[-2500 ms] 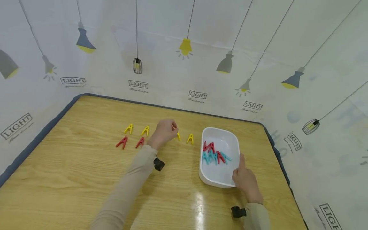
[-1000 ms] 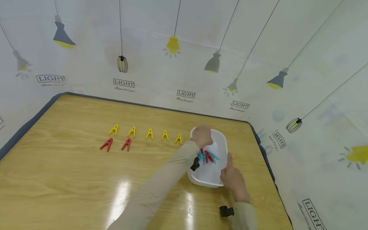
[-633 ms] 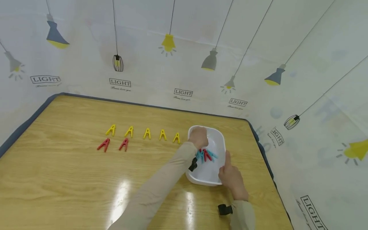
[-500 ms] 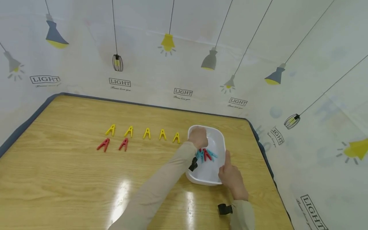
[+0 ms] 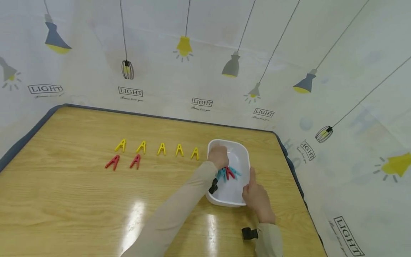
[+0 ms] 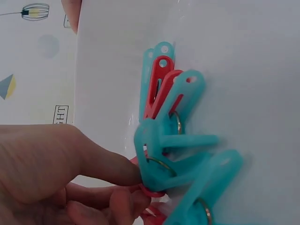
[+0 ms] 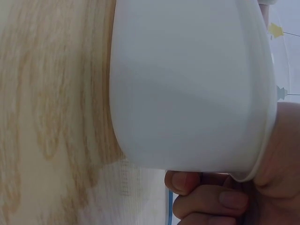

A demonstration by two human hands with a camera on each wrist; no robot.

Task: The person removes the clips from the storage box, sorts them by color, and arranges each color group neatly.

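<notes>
My left hand (image 5: 218, 156) has crossed from the yellow clips (image 5: 161, 149) into the white tub (image 5: 244, 154) and now pinches a red clip (image 6: 149, 191) among the teal clips (image 6: 174, 149), so another clip is being picked out. My right hand (image 5: 255, 196) grips the tub's rim. Wooden table (image 5: 64, 200); lamp-printed backdrop (image 5: 199, 64).

Bright even light, tabletop (image 5: 80, 200) glare, blurry wrist close-ups
</notes>
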